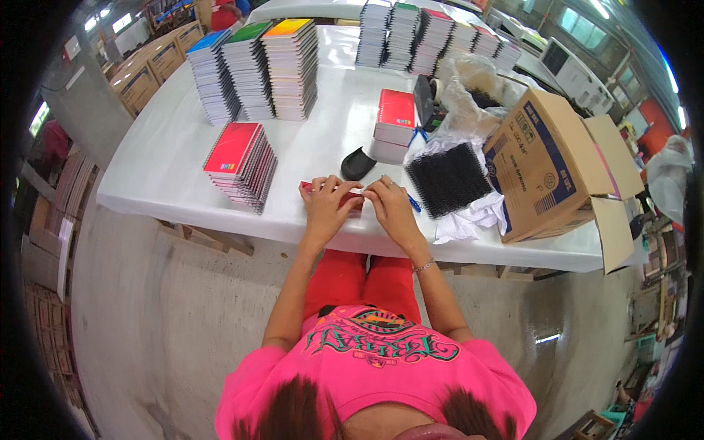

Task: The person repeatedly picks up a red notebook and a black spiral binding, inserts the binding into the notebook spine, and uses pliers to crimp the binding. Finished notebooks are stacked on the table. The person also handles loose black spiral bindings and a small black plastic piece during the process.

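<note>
At the table's near edge my left hand (328, 209) is closed over a small red-covered notebook (355, 204), its fingers along the upper side. My right hand (394, 209) meets it at the notebook's right end, thumb and fingers pinched together; whatever is in that pinch is too small to make out. Just beyond both hands lies a black curved piece (357, 163). To the left stands a stack of spiral-bound red notebooks (238, 165). Right of my right hand, black plastic binding coils (449, 180) lie in a flat bundle on crumpled white wrapping. A blue pen-like thing (415, 204) lies beside that hand.
A pile of red-covered pads (394, 121) stands farther back, near a black tape dispenser (425, 99). An open cardboard box (546, 165) takes up the right side. Tall notebook stacks (253, 70) stand at the back left, with more stacks (403, 37) at the far edge.
</note>
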The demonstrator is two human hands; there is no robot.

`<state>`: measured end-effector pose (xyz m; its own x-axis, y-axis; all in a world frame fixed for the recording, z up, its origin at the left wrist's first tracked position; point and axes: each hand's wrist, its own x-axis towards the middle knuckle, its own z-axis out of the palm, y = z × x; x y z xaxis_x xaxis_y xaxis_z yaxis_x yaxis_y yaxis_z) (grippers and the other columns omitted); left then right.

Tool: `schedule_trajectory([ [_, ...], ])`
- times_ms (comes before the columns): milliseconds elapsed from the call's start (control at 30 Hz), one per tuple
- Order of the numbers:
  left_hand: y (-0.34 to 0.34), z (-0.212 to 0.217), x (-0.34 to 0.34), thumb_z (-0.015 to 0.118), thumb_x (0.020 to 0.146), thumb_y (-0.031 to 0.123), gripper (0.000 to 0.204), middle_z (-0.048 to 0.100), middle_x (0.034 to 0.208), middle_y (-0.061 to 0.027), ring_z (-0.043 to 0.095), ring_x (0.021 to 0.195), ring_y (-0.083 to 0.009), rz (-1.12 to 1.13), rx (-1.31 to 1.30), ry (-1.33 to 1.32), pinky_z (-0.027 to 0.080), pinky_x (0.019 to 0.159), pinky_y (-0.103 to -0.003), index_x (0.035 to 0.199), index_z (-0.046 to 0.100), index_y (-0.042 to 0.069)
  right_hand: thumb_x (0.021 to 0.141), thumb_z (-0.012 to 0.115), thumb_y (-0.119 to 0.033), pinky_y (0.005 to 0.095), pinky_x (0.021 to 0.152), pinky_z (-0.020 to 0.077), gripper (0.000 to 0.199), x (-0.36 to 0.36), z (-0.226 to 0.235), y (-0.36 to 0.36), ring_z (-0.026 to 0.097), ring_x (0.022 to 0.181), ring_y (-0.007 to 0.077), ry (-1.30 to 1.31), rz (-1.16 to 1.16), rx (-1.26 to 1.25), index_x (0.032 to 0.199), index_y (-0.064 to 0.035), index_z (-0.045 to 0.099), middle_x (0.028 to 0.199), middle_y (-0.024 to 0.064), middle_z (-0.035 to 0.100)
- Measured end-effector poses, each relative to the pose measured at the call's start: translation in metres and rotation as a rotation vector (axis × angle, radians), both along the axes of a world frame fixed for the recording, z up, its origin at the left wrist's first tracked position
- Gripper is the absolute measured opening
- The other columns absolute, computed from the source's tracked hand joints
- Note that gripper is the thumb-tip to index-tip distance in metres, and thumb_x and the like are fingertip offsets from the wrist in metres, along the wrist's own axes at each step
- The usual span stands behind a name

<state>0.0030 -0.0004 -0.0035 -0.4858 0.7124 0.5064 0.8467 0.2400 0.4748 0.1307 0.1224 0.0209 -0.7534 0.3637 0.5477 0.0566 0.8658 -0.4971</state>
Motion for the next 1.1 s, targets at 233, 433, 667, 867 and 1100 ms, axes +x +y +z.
schedule_trajectory([
  [233,-0.002,0.0,-0.001,0.067,0.089,0.031,0.027,0.057,0.102,0.0026,0.048,0.11,-0.0234,0.027,-0.016,0.035,0.024,0.1,-0.069,0.116,0.067,0.027,0.093,0.06,-0.015,0.0437,0.076,0.0406,0.015,-0.012,-0.001,-0.001,0.057,0.09,0.0348,-0.013,0.02,-0.022,0.1,-0.002,0.061,0.095,0.0149,0.057],
  [433,-0.003,0.003,-0.001,0.059,0.094,0.019,0.037,0.051,0.115,-0.0028,0.047,0.113,-0.026,0.016,0.043,-0.061,0.024,0.103,-0.067,0.13,0.057,0.024,0.092,0.062,-0.014,0.0428,0.074,0.0437,0.018,-0.015,-0.005,0.0,0.057,0.087,0.0376,0.032,0.043,-0.024,0.102,0.0001,0.058,0.096,0.0173,0.058],
  [667,-0.02,0.006,-0.022,0.075,0.082,0.009,0.055,0.031,0.136,-0.0164,0.041,0.118,-0.0332,0.041,0.297,-0.209,0.037,0.104,-0.045,0.132,0.052,0.011,0.092,0.062,-0.016,0.0446,0.079,0.0421,0.015,-0.025,-0.005,-0.009,0.057,0.091,0.0354,0.019,-0.033,0.021,0.096,-0.0024,0.061,0.095,0.0152,0.058],
  [867,-0.029,-0.021,-0.03,0.076,0.084,0.016,0.047,0.046,0.12,-0.0157,0.05,0.11,-0.03,0.017,0.275,-0.371,0.042,0.096,-0.039,0.121,0.051,0.003,0.092,0.061,-0.012,0.0426,0.082,0.0455,0.016,-0.028,-0.002,-0.003,0.058,0.092,0.0349,-0.193,0.17,-0.162,0.102,-0.0006,0.063,0.096,0.0161,0.059],
  [1100,-0.033,-0.013,-0.035,0.074,0.083,0.014,0.04,0.045,0.107,-0.0149,0.049,0.105,-0.0322,-0.019,0.325,-0.435,0.04,0.094,-0.039,0.11,0.047,0.001,0.077,0.074,-0.007,0.0436,0.089,0.0453,0.018,-0.063,-0.023,0.091,0.054,0.106,0.0368,-0.235,0.069,0.197,0.093,-0.0038,0.066,0.111,0.0173,0.056],
])
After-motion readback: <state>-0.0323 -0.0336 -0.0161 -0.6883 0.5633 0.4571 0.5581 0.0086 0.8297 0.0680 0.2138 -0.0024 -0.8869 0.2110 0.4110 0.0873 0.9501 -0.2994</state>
